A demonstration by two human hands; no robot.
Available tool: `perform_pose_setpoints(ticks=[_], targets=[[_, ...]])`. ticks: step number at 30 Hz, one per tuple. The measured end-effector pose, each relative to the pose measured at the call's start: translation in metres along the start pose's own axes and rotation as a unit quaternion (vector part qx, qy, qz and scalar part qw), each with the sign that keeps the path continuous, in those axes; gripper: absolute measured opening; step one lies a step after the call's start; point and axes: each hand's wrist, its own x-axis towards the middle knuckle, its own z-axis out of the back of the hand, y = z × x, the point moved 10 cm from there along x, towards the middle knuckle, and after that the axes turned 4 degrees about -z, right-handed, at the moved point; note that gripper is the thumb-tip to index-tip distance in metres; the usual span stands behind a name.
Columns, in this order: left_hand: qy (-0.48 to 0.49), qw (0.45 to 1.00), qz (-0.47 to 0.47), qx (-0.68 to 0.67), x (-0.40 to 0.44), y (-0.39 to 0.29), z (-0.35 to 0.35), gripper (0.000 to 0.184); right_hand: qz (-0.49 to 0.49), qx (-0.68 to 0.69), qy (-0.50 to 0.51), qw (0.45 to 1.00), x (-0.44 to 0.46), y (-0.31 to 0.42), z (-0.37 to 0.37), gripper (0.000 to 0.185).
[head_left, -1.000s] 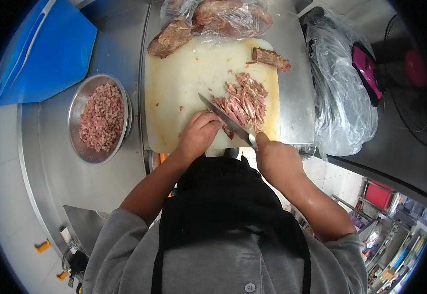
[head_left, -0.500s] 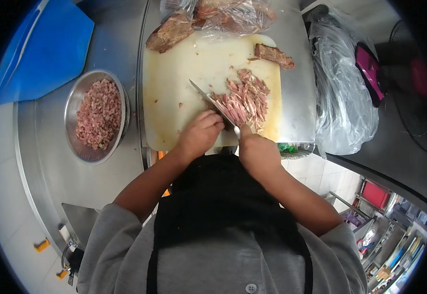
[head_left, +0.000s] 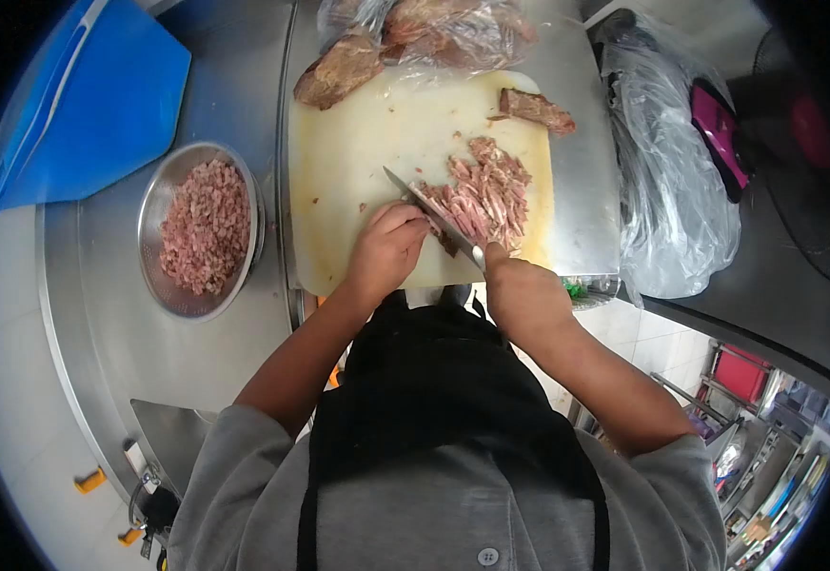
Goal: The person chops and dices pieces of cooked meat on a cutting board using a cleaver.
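My right hand (head_left: 527, 297) is closed round the light handle of a kitchen knife (head_left: 433, 208). Its blade points up and left across the cutting board (head_left: 339, 152). Left of the blade, the curled fingers of my left hand (head_left: 385, 249) press on a dark-edged piece of meat (head_left: 445, 243), partly hidden by blade and fingers. On the blade's other side lies a heap of sliced pink meat strips (head_left: 491, 190). A browned chunk of meat (head_left: 537, 109) rests at the board's upper right corner.
Large browned meat pieces (head_left: 339, 71) and a plastic bag (head_left: 453, 33) lie at the board's far edge. A metal colander (head_left: 151, 257) of diced meat stands left, below a blue container (head_left: 101, 105). Clear plastic bags (head_left: 677, 219) lie on the right.
The knife and my right hand have shifted slightly right and down. My left fingers have drawn in on the meat piece, which shows more now. The whole view has shifted a little.
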Motion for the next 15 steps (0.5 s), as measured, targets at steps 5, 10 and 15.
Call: perform_pose_setpoints(ticks=[5,10,15], targets=[[0.01,1.0,-0.013,0.012,0.001,-0.004,0.001,0.012,-0.027,0.003,-0.004,1.0,0.014,-0.01,-0.014,0.022],[0.009,1.0,-0.018,0.009,-0.001,-0.004,0.0,0.012,-0.011,0.02,-0.041,0.999,0.002,-0.015,0.018,0.018],[-0.023,1.0,-0.003,0.0,-0.004,-0.002,0.005,0.012,-0.032,0.018,-0.031,0.999,-0.018,-0.013,0.022,0.018]])
